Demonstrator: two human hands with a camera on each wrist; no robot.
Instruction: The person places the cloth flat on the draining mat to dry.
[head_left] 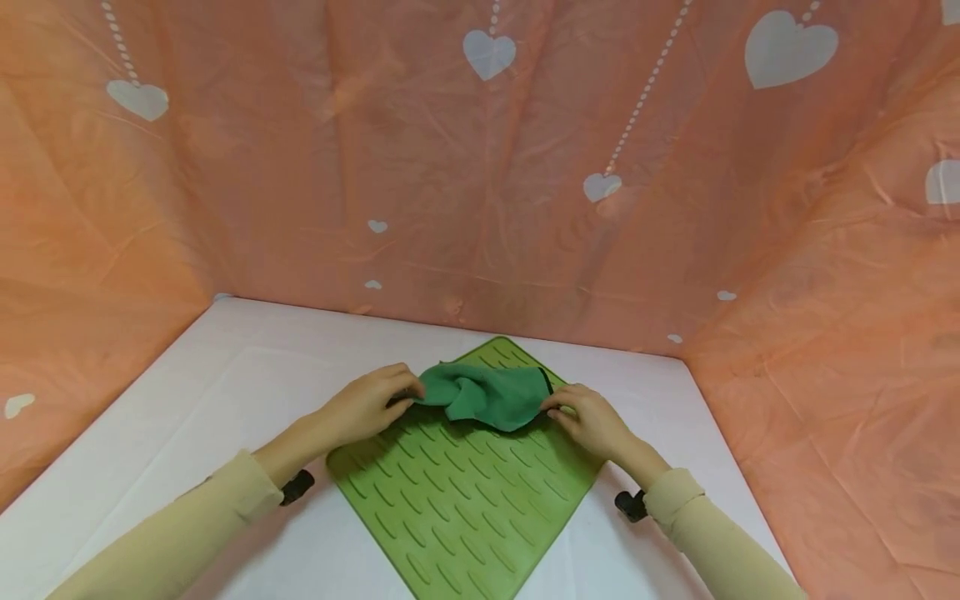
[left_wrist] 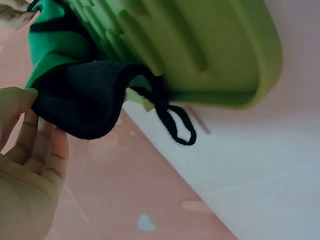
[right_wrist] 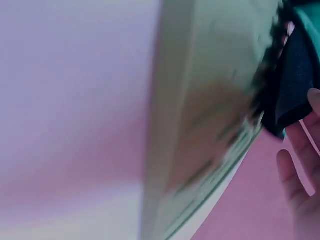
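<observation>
Over the far part of a green ribbed mat (head_left: pixel 472 500) lies a crumpled green cloth (head_left: pixel 491 396) with black edging. My left hand (head_left: pixel 375 402) pinches its left end between thumb and fingers. At the right end, beside a black strip of trim, my right hand (head_left: pixel 588 419) pinches the lower edge. The left wrist view shows the dark underside of the cloth (left_wrist: pixel 80 95) and a black hanging loop (left_wrist: pixel 184 127). In the right wrist view, the dark side of the cloth (right_wrist: pixel 295 75) has a ragged, fringed edge, with my right fingers (right_wrist: pixel 302 145) at its corner.
The mat sits cornerwise on a white table (head_left: pixel 225 383) and has a raised rim. Orange sheeting with pale hearts (head_left: pixel 450 250) rises along the table's back and sides. A black wrist mount (head_left: pixel 297 487) hangs under the left cuff, another (head_left: pixel 632 505) under the right.
</observation>
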